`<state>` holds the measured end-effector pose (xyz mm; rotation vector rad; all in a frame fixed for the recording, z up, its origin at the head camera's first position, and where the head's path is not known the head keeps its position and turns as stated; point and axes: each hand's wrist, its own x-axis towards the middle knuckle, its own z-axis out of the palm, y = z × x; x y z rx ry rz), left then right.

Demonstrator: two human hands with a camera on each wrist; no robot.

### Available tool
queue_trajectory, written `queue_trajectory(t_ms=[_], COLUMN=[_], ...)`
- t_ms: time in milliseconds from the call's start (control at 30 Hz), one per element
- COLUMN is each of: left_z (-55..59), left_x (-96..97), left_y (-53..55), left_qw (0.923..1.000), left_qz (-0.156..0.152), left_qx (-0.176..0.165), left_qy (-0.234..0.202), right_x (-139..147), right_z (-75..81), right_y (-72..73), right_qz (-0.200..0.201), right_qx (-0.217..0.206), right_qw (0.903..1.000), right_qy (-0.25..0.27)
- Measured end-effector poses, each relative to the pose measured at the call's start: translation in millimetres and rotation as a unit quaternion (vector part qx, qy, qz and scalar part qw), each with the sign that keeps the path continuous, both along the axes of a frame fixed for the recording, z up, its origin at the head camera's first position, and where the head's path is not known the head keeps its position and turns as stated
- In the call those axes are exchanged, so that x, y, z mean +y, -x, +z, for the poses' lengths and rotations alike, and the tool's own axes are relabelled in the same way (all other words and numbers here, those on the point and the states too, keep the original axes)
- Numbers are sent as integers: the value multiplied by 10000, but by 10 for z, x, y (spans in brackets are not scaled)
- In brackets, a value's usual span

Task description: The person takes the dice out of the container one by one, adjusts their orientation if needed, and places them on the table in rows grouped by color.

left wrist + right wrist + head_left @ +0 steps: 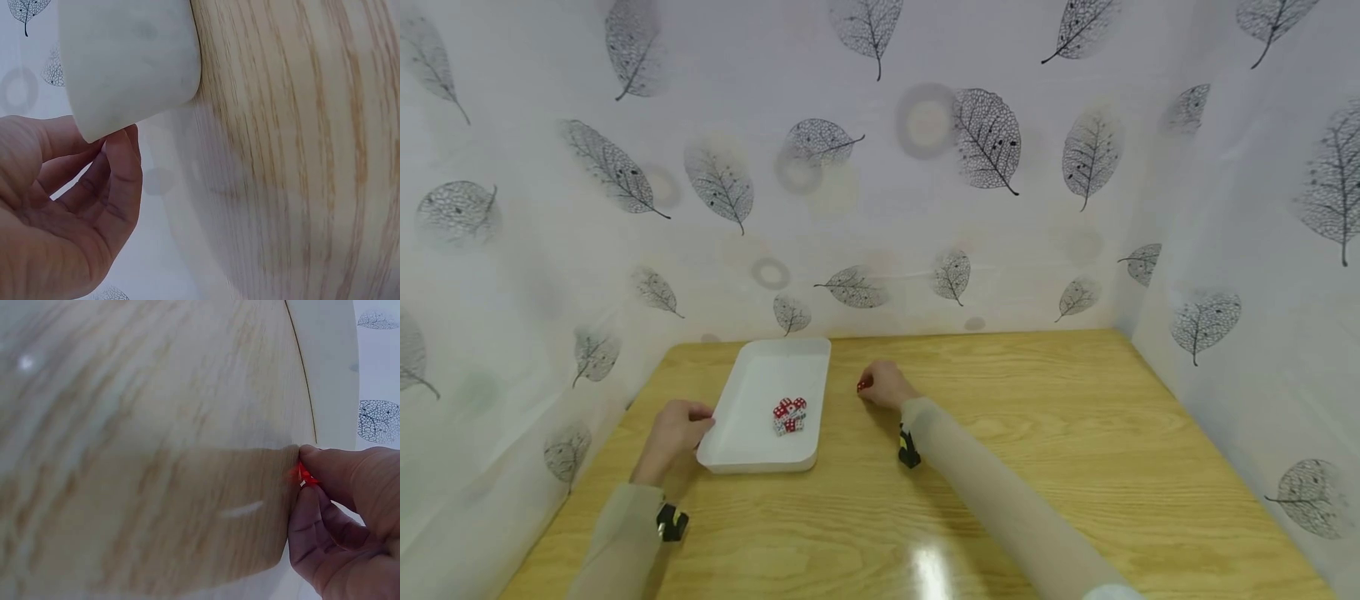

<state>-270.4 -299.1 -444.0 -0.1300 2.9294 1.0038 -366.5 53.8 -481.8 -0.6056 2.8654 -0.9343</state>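
A white tray (752,383) lies on the left part of the table, with a small pile of red and white dice (790,416) near its right side. My left hand (674,435) grips the tray's left rim; in the left wrist view the thumb and fingers meet at the tray edge (134,69). To the right of the tray, my right hand (886,385) pinches a red die (304,475) between thumb and fingers, low over the table. Much of that die is hidden by the fingertips.
The wood-grain table (1045,433) stretches to the right of the tray. A pale sheet with a leaf print (910,208) stands behind the table and along both sides. Dark wrist devices (908,446) sit on both arms.
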Motion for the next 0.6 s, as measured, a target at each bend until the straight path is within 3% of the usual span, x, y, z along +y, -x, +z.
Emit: queue_trajectory(t_ms=[300, 600], left_z=[-13, -12], left_x=[5, 4], left_y=[1, -12], left_qw=[9997, 9990], left_qz=[39, 97], left_qx=[-118, -209], left_qy=[-200, -378], right_x=[25, 20], right_z=[58, 86], right_y=[-56, -118], right_qz=[70, 231], right_qx=[-80, 206], right_qw=[9999, 9981], right_qy=[134, 535])
